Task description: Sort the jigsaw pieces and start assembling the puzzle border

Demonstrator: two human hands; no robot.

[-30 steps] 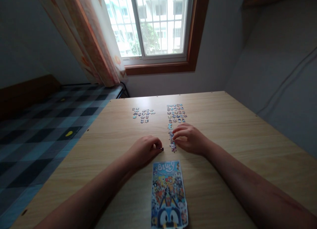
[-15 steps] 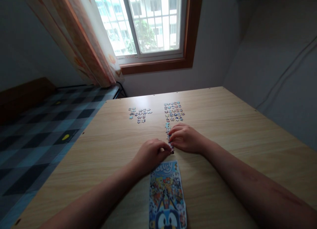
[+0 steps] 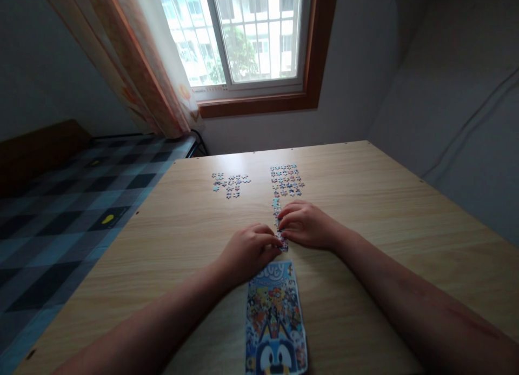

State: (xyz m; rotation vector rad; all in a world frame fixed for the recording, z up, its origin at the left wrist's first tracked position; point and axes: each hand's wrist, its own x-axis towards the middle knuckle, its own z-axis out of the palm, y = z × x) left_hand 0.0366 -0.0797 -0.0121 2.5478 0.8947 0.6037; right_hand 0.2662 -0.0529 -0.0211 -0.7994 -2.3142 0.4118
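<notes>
Risk, my read: my left hand (image 3: pixel 249 250) overlaps the picture sheet's (image 3: pixel 276 321) far left corner, so a dropped wrist could drag it. Uneven push between that and my right hand (image 3: pixel 306 225) could split the puzzle strip (image 3: pixel 276 203). Strip's near end is at my left fingertips, its middle beside the right ones, running toward the tabletop's (image 3: pixel 178 240) far edge. Left grip: nearly together, can't tell if pinching. Right grip: curled, can't tell either. Piece block (image 3: pixel 287 180) beyond, nearer that edge.
</notes>
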